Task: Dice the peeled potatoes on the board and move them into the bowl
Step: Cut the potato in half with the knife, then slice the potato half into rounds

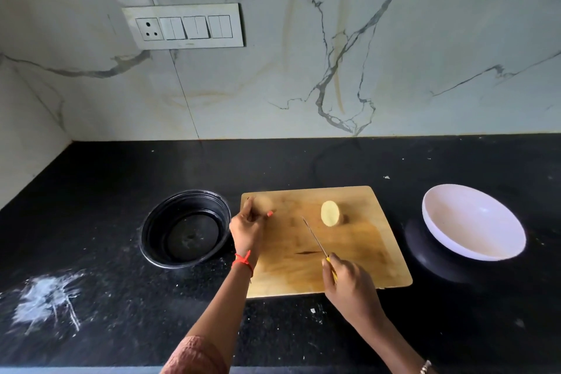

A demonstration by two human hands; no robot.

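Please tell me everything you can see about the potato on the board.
The potato is a pale yellow, peeled, oval piece, perhaps a half, with a smooth flat face turned towards the camera. It is not yet diced. It lies on the far right part of the wooden board, and only the board touches it. The tip of the knife, held by the right hand, is near its left side but apart from it.

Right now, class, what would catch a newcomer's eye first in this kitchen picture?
Most likely the pale potato half sitting on the wooden board in the middle, with the right hand holding a thin knife just short of it. Next, the white bowl right of the board and the black bowl to its left.
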